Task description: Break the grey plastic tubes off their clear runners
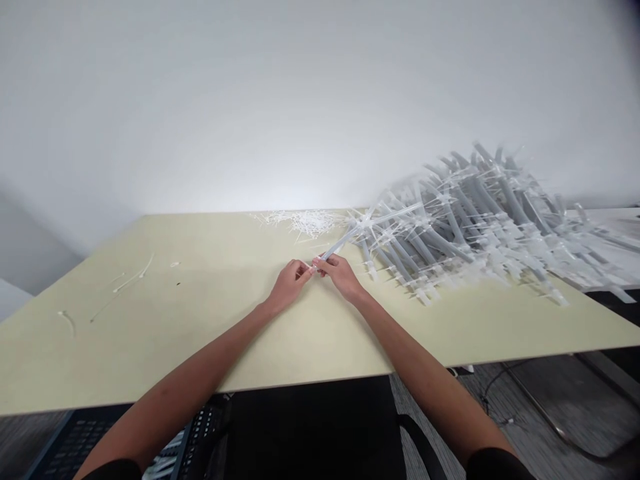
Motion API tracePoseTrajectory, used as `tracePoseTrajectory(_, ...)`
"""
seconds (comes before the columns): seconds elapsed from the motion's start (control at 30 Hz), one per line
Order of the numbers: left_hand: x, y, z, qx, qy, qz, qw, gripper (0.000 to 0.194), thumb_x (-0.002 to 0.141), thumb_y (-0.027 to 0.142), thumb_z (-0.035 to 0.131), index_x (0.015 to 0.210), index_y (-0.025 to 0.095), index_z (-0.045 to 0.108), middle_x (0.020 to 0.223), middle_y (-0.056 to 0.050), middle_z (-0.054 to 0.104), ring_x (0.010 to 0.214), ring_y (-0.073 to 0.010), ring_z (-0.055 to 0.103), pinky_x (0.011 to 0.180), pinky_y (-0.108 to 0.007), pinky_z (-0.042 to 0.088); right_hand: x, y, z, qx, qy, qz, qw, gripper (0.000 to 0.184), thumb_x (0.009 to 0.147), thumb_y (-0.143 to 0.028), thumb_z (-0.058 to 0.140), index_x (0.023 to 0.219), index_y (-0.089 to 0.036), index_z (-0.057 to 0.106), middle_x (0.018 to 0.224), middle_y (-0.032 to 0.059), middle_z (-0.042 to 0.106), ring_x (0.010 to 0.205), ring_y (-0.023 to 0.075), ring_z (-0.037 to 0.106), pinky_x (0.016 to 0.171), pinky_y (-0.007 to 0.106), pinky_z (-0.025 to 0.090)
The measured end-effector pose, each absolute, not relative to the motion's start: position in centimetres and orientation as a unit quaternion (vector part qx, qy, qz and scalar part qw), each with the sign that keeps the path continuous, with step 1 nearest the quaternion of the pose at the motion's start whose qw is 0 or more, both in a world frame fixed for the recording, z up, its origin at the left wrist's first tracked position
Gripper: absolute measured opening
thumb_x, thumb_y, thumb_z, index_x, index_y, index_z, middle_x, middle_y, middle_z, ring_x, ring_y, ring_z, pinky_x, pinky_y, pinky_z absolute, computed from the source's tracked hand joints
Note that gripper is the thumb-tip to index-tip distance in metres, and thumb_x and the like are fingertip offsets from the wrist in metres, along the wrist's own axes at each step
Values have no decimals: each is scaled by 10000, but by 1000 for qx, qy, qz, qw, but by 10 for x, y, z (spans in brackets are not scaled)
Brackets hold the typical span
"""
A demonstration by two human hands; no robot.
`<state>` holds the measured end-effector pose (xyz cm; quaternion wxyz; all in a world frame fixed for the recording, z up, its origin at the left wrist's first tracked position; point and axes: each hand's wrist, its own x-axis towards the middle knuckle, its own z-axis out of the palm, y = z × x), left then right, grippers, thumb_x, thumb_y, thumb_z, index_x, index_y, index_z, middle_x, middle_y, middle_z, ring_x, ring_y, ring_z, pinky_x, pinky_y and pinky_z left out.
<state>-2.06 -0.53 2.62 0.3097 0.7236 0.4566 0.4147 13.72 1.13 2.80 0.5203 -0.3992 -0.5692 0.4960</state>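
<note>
Over the middle of the table, my two hands meet at the near end of a grey plastic tube [337,245]. My right hand [341,275] is closed around the tube just behind its end. With thumb and fingers pinched, my left hand [291,283] grips a small white piece at that end that looks like a cable tie; the fingers hide most of it. From there the tube slants up and right to a spiky cluster of clear-white ties [365,223]. Just beyond my hands lies a heap of loose white cable ties [310,221].
A large pile of grey tubes [465,200] with white ties and clear ends covers the table's right side. Several loose ties [133,279] lie on the left of the yellowish table [210,300]. Below the front edge are a dark blue crate [75,440] and a black chair [315,427].
</note>
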Motion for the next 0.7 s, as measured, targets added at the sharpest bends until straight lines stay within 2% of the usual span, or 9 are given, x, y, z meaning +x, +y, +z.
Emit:
tracePoseTrajectory(0.2, -24, -4, 27, 693, 446, 410, 391, 312, 815, 469, 457, 776, 170, 535, 754, 1, 566, 702, -124, 487, 653, -235, 366, 136, 9, 31, -354, -586, 517, 514, 305, 704, -435, 614, 822, -155, 635, 737, 12, 574, 647, 110, 477, 614, 250, 389)
tracePoseTrajectory(0.43, -26, -3, 28, 699, 452, 403, 379, 342, 802, 491, 452, 733, 166, 532, 699, 11, 553, 648, -118, 464, 603, -230, 338, 138, 11, 29, -326, -586, 538, 511, 261, 710, -385, 626, 820, -150, 655, 766, 25, 598, 680, 116, 492, 682, 270, 394)
tracePoseTrajectory(0.6, -22, -1, 24, 690, 466, 394, 389, 340, 805, 480, 433, 729, 168, 543, 744, 0, 598, 680, -128, 508, 628, -237, 363, 139, 11, 28, -332, -591, 538, 501, 272, 705, -391, 630, 838, -156, 658, 770, 24, 611, 685, 120, 503, 702, 274, 399)
tracePoseTrajectory(0.7, -31, -3, 37, 721, 478, 336, 374, 354, 795, 490, 437, 720, 176, 583, 751, -13, 613, 700, -152, 535, 632, -252, 378, 138, 11, 25, -357, -581, 543, 491, 297, 678, -398, 652, 849, -155, 653, 766, 26, 617, 686, 128, 520, 701, 281, 413)
